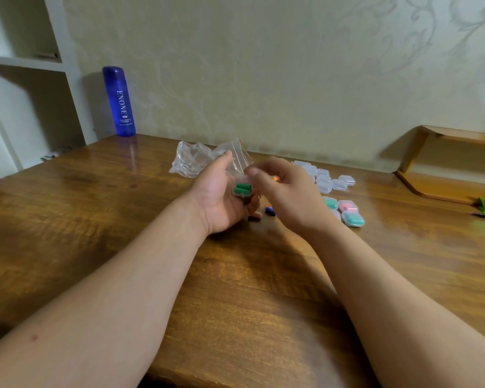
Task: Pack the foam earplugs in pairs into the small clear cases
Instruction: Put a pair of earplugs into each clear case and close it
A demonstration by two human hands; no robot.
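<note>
Both forearms [140, 264] reach over the near edge of the table [67, 208] toward the work. One small clear case [235, 194] rests in the left hand [221, 200], whose fingers curl round it from below. Two green earplugs [242, 189] lie side by side inside it. The step in hand appears to be closing the lid. Keep the case level, confirm both plugs sit below the rim, then press the lid down evenly. The right hand [283, 191] hovers just beside the case with loosely curled fingers, its thumb [253, 171] near the upper edge. Motion blur hides whether it pinches anything. A loose blue earplug [270, 210] lies near. Filled cases [347, 211] and empty cases [328, 179] stand to the right, and a plastic bag [193, 161] lies behind.
</note>
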